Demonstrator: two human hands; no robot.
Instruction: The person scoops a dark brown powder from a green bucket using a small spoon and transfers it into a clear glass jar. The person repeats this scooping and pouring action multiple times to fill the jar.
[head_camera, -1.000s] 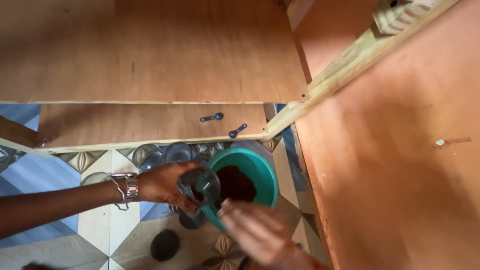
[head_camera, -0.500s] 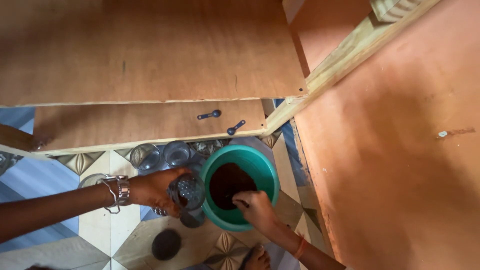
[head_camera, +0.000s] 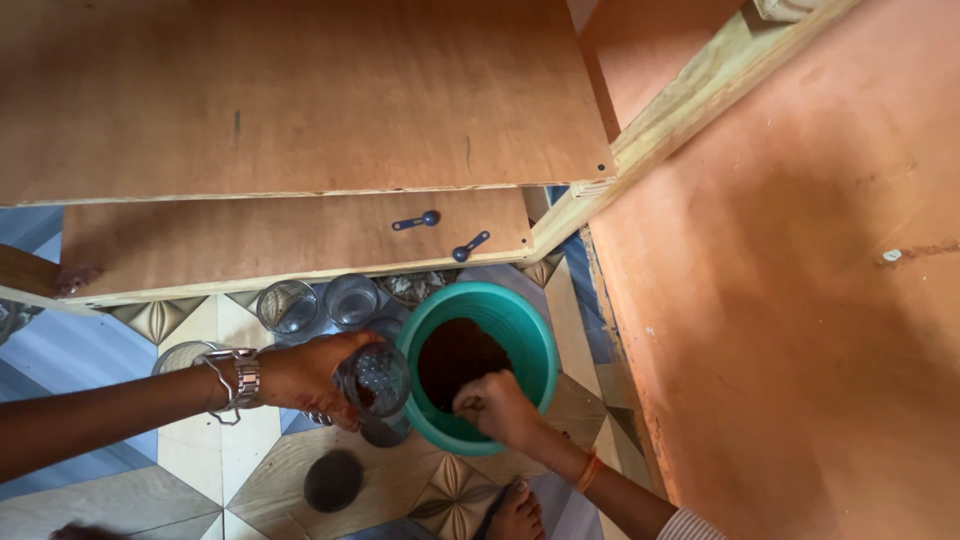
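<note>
My left hand (head_camera: 305, 375) grips a clear glass jar (head_camera: 373, 381), tilted with its mouth toward the camera, some dark stuff inside it. The jar sits just left of a green plastic bowl (head_camera: 530, 345) on the tiled floor. Dark brown powder (head_camera: 452, 352) fills the bowl's bottom. My right hand (head_camera: 495, 408) reaches into the bowl over its near rim, fingers curled closed in the powder; what it holds is hidden. A silver bracelet and watch circle my left wrist.
Two empty glass jars (head_camera: 290, 308) (head_camera: 352, 300) stand on the floor under a wooden shelf (head_camera: 300, 240). Two small blue measuring spoons (head_camera: 416, 221) (head_camera: 470, 246) lie on that shelf. A dark round lid (head_camera: 332, 481) rests on the tiles. An orange wooden panel (head_camera: 800, 330) rises at the right.
My right hand went from above the bowl's near edge down into the bowl and closed in the powder. The jar in my left hand shifted slightly left and lower.
</note>
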